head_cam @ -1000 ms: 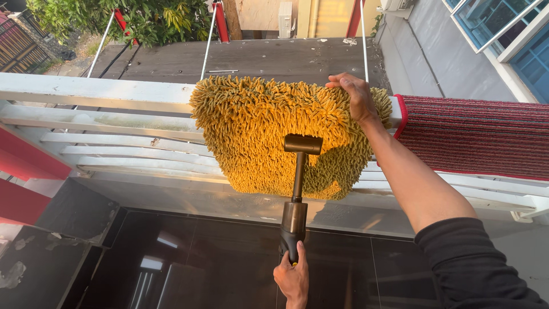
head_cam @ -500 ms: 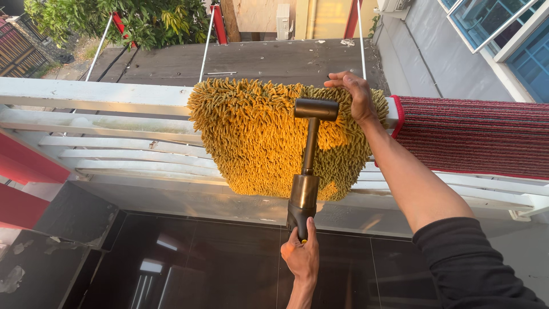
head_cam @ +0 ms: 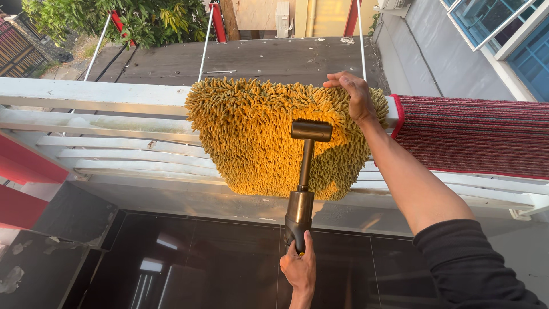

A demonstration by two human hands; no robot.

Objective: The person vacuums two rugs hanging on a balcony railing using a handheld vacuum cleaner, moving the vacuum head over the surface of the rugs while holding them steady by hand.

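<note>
Over the top rail of a white slatted railing [head_cam: 97,91] hangs a shaggy yellow mat [head_cam: 257,143], its long tufts falling down the near face of the slats. On the mat's upper right corner rests the right hand [head_cam: 355,94], fingers curled over the top edge and pressing it against the rail, the forearm running back toward a black sleeve [head_cam: 469,269]. Below the mat, the left hand [head_cam: 298,270] is wrapped around the grip of a dark handheld vacuum [head_cam: 302,194], fingers closed tight on it with the thumb lying along the handle. From that grip the vacuum's slim tube rises to a short crosswise nozzle head [head_cam: 311,130], which sits against the tufts just right of the mat's middle. Right of the mat, touching the same rail, lies a dark red striped rug [head_cam: 474,134] with a red bound edge. Under the mat stretches a glossy black tiled floor [head_cam: 200,263], and beyond the railing a grey flat roof [head_cam: 257,57].
</note>
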